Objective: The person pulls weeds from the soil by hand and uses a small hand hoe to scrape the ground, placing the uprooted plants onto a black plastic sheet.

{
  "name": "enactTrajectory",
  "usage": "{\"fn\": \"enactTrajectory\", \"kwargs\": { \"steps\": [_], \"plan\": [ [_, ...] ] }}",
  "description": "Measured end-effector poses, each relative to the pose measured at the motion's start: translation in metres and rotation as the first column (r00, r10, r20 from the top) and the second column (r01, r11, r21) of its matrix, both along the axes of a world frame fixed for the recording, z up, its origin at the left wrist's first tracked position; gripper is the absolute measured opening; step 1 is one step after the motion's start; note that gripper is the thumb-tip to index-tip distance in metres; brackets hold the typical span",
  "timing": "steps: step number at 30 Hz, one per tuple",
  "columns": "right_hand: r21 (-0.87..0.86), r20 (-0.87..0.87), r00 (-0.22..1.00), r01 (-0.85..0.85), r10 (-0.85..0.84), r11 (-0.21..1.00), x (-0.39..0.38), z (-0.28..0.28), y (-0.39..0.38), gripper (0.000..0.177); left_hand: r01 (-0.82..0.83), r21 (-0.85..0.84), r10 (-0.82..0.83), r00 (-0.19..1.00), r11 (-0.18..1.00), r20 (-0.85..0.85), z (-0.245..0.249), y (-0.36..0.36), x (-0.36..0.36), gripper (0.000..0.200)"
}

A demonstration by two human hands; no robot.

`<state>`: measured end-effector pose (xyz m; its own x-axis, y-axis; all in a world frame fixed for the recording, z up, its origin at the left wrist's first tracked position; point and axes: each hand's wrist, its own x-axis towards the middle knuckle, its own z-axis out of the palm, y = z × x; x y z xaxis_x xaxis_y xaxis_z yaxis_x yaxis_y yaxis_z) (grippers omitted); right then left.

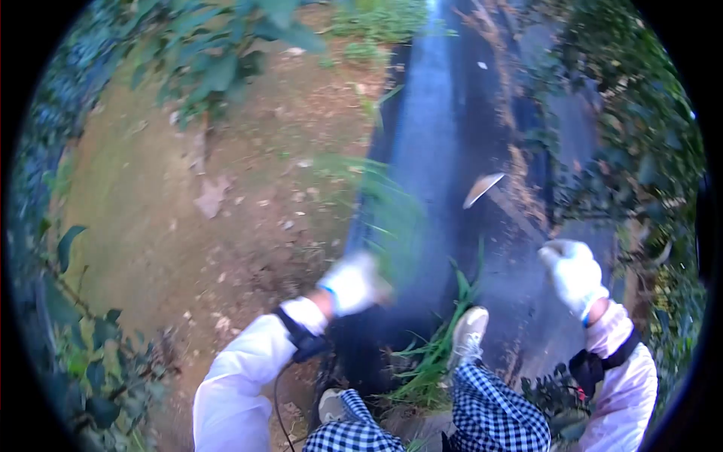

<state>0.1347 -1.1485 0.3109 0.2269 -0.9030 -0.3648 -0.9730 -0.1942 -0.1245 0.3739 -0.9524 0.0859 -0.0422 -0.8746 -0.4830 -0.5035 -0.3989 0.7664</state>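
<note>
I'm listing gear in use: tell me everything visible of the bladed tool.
The bladed tool has a short, brownish blade with a bright, pale edge, set crosswise on a thin, straight, greyish handle. The blade looks metal; the handle's material is unclear. The gloved right hand grips the handle's near end; whether the blade touches the black sheet is unclear.

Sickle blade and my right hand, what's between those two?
In the head view, the narrow handle spans the stretch from the blade to your right hand, with dark sheeting behind it.
</note>
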Motion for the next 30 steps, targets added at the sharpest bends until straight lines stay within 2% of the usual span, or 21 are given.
{"fn": "enactTrajectory", "kwargs": {
  "steps": [1,2,5,6,7,9,10,12,13,14,15,16,17,18,20,22,23,26,28,29,30],
  "plan": [
    [-0.002,0.043,0.998,0.036,-0.036,0.999,0.02,0.004,-0.007,0.038,0.101,-0.367,-0.121,0.992,0.925,-0.032,-0.017,0.012,-0.028,0.056],
    [0.026,0.155,0.986,0.06,-0.063,0.998,0.017,-0.017,-0.033,0.041,0.182,-0.332,-0.226,0.969,0.926,-0.1,0.009,0.019,-0.029,0.063],
    [-0.093,0.242,0.968,0.083,-0.058,0.992,0.052,-0.047,-0.04,0.046,-0.185,-0.336,0.189,0.982,0.924,-0.021,-0.01,0.019,0.008,0.047],
    [-0.166,0.212,0.977,0.059,-0.023,0.984,0.064,-0.055,-0.031,0.046,-0.351,-0.432,0.415,0.908,0.831,0.061,-0.035,0.024,0.026,0.04],
    [-0.124,0.232,0.972,0.056,-0.026,0.991,0.068,-0.069,-0.028,0.046,-0.467,-0.405,0.565,0.809,0.786,0.164,-0.044,0.027,0.047,0.039],
    [-0.051,0.237,0.969,0.081,-0.067,0.995,0.08,-0.098,-0.02,0.045,-0.522,-0.379,0.643,0.669,0.764,0.373,-0.064,0.029,0.085,0.047],
    [-0.022,0.222,0.969,0.116,-0.108,0.993,0.088,-0.11,-0.013,0.045,-0.463,-0.383,0.599,0.662,0.799,0.451,-0.075,0.029,0.098,0.052],
    [-0.116,0.244,0.97,0.01,0.019,0.993,0.1,-0.131,-0.001,0.045,-0.196,-0.447,0.449,0.68,0.873,0.579,-0.086,0.026,0.114,0.05],
    [-0.084,0.23,0.968,-0.083,0.1,0.993,0.107,-0.134,-0.005,0.046,-0.106,-0.461,0.408,0.664,0.881,0.626,-0.103,0.023,0.119,0.035],
    [-0.052,0.231,0.972,-0.043,0.054,0.998,0.118,-0.138,-0.004,0.045,-0.06,-0.382,0.328,0.643,0.922,0.692,-0.118,0.018,0.123,0.024],
    [-0.045,0.226,0.973,-0.039,0.049,0.998,0.125,-0.155,-0.011,0.044,0.017,-0.429,0.31,0.665,0.903,0.679,-0.13,0.015,0.127,0.019],
    [0.031,0.198,0.98,-0.035,0.028,0.999,0.137,-0.157,-0.014,0.046,-0.056,-0.349,0.28,0.721,0.935,0.634,-0.137,0.008,0.13,0.019],
    [0.044,0.189,0.982,-0.028,0.019,0.999,0.154,-0.144,-0.01,0.046,-0.206,-0.559,0.53,0.677,0.803,0.511,-0.137,0.006,0.122,0.019],
    [0.057,0.18,0.984,-0.021,0.011,0.998,0.171,-0.132,-0.006,0.046,-0.421,-0.588,0.701,0.59,0.691,0.401,-0.13,0.0,0.119,0.025],
    [0.088,0.172,0.985,-0.023,0.008,0.996,0.19,-0.126,-0.007,0.046,-0.533,-0.466,0.702,0.611,0.706,0.365,-0.124,-0.009,0.124,0.032],
    [0.117,0.185,0.983,-0.042,0.02,0.992,0.205,-0.131,-0.009,0.046,-0.264,-0.548,0.582,0.591,0.793,0.558,-0.106,-0.028,0.104,0.037],
    [0.126,0.196,0.98,-0.056,0.03,0.99,0.209,-0.136,-0.011,0.046,-0.371,-0.339,0.498,0.719,0.865,0.484,-0.102,-0.036,0.104,0.033],
    [0.14,0.23,0.973,-0.066,0.033,0.988,0.207,-0.152,-0.025,0.046,-0.157,-0.45,0.408,0.734,0.879,0.542,-0.13,-0.036,0.124,0.024],
    [0.142,0.219,0.976,-0.007,-0.025,0.99,0.19,-0.129,-0.025,0.048,-0.5,-0.531,0.674,0.711,0.684,0.199,-0.125,-0.028,0.139,0.021],
    [0.128,0.19,0.981,0.023,-0.047,0.991,0.18,-0.138,-0.033,0.049,-0.655,-0.52,0.767,0.642,0.548,0.0,-0.124,-0.027,0.145,0.019],
    [0.116,0.162,0.984,0.052,-0.071,0.992,0.169,-0.153,-0.041,0.05,-0.844,-0.384,0.861,0.469,0.373,-0.194,-0.128,-0.019,0.161,0.019]
  ]
}}
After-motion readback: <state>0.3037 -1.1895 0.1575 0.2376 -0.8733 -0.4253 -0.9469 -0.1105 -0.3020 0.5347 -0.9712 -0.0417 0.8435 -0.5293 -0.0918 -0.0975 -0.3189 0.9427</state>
